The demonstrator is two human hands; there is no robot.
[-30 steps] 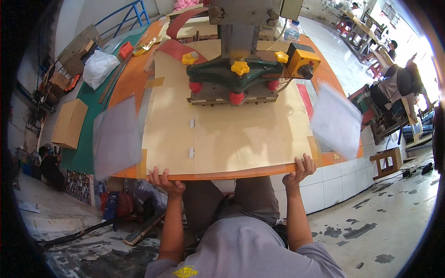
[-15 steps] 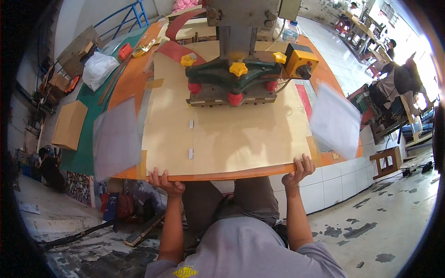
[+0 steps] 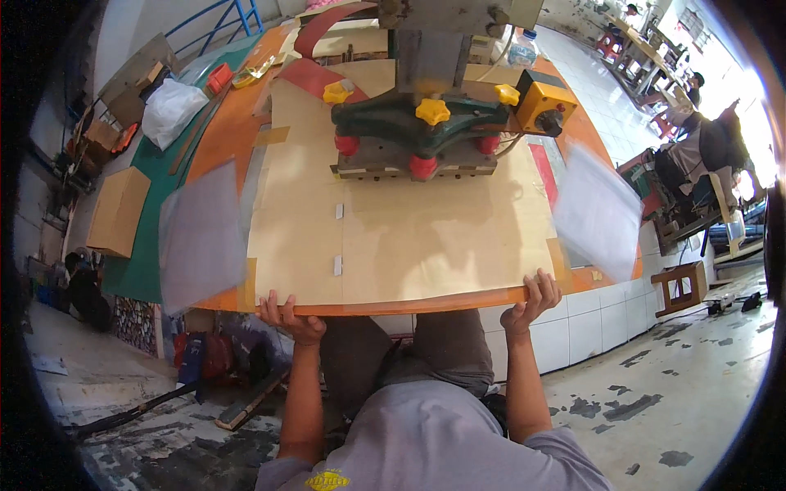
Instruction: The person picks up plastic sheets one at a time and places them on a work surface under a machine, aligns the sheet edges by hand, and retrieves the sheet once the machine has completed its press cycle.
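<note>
My left hand (image 3: 292,319) grips the front edge of the orange tabletop (image 3: 409,309), fingers over the top and thumb low. Farther right, my right hand (image 3: 532,304) holds the same edge, fingers curled over it. Between them lies a cream sheet (image 3: 426,237), taped down, with two small white strips (image 3: 338,265) on its left part. Beyond my hands, the press head (image 3: 422,123) stands over the sheet, with a green bracket, yellow star knobs and red feet. Whether its lower plate touches the sheet, I cannot tell.
Stacks of clear plastic sheets or bags lie left (image 3: 202,237) and right (image 3: 598,214). A yellow control box (image 3: 543,105) is beside the press. Farther left are a cardboard box (image 3: 119,211) and a white plastic bag (image 3: 172,113). A wooden stool (image 3: 679,289) stands right.
The view has shifted slightly, so the press appears a little higher and farther right. Both hands keep their hold on the table edge.
</note>
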